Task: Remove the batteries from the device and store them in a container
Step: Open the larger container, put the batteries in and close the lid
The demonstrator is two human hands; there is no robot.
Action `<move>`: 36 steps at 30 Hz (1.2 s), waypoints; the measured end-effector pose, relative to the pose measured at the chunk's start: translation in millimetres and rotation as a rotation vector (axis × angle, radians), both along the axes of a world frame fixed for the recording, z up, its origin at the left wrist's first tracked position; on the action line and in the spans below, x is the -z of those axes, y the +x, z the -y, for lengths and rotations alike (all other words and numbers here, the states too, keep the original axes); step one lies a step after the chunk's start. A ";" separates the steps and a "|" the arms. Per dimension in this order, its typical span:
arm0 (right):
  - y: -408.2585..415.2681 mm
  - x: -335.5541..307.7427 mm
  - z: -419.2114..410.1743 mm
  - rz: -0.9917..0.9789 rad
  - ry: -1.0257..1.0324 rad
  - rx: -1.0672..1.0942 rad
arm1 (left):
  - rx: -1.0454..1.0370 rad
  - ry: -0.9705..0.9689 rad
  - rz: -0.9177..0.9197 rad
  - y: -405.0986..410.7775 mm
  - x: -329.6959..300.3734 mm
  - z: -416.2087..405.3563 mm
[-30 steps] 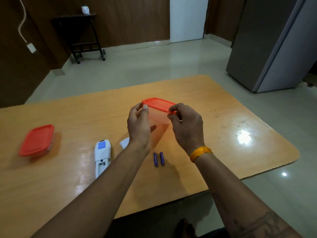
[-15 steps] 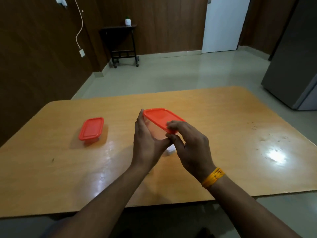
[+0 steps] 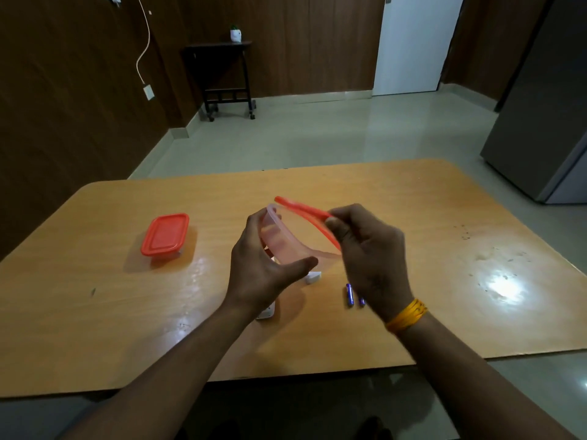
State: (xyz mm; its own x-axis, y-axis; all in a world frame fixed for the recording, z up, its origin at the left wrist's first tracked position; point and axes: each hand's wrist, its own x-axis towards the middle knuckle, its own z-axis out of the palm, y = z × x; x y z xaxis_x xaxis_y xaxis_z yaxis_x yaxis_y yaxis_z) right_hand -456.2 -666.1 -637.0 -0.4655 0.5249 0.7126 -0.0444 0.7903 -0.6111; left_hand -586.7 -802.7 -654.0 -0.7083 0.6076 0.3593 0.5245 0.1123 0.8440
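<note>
Above the tabletop [image 3: 95,312] a clear container [image 3: 286,246] is gripped by the left hand [image 3: 263,274] — its orange lid [image 3: 305,214], pinched by the right hand [image 3: 371,258], is now peeled up. Two blue batteries [image 3: 350,294] lie partly hidden behind that wrist; the device [image 3: 266,312] is mostly covered.

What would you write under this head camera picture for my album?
Left hand holds a clear container while right hand peels off its red lid; two batteries wait on the table.
</note>
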 end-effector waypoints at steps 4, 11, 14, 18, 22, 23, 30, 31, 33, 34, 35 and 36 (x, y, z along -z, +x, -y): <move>6.7 -9.3 -17.5 -0.023 0.044 0.049 | 0.053 0.011 0.074 3.1 6.2 -1.6; 9.3 14.1 -23.8 0.049 0.097 0.066 | 0.135 0.127 0.292 -7.7 -8.7 -3.3; 8.9 17.6 -29.6 0.046 0.116 0.088 | 0.168 0.153 0.399 -10.0 -11.4 -1.9; 7.1 16.8 -24.5 0.032 0.217 0.139 | 0.230 0.185 0.791 -5.0 -12.1 -6.0; 6.1 22.2 -25.6 0.064 0.244 0.149 | 0.187 0.331 1.087 -1.8 -11.9 -10.4; 6.0 23.9 -25.3 0.068 0.240 0.152 | 0.162 0.358 1.110 -2.6 -10.2 -11.8; 0.2 23.8 -42.4 0.086 -0.025 0.279 | -0.057 0.293 1.016 -11.6 -3.1 -15.2; 1.6 23.1 -48.6 0.087 -0.086 0.304 | -0.081 0.276 1.005 -13.4 -2.5 -15.8; 7.3 23.4 -62.6 0.083 -0.205 0.344 | -0.116 0.263 0.990 -17.3 -1.3 -17.9; 11.0 25.1 -70.4 0.083 -0.268 0.358 | -0.124 0.266 0.978 -19.2 -0.8 -20.3; 15.1 27.9 -78.1 0.082 -0.341 0.365 | -0.130 0.272 0.966 -20.5 -0.7 -23.5; 19.2 31.5 -86.2 0.075 -0.424 0.369 | -0.136 0.277 0.956 -21.2 -1.0 -27.4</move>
State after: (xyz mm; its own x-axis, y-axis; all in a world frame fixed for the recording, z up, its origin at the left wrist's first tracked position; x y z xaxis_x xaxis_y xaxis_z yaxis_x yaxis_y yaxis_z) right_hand -437.1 -579.9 -668.5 -0.2386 0.8953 0.3763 0.2443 0.4303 -0.8690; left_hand -607.9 -775.3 -653.0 -0.8309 0.4809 -0.2800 -0.3894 -0.1431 0.9099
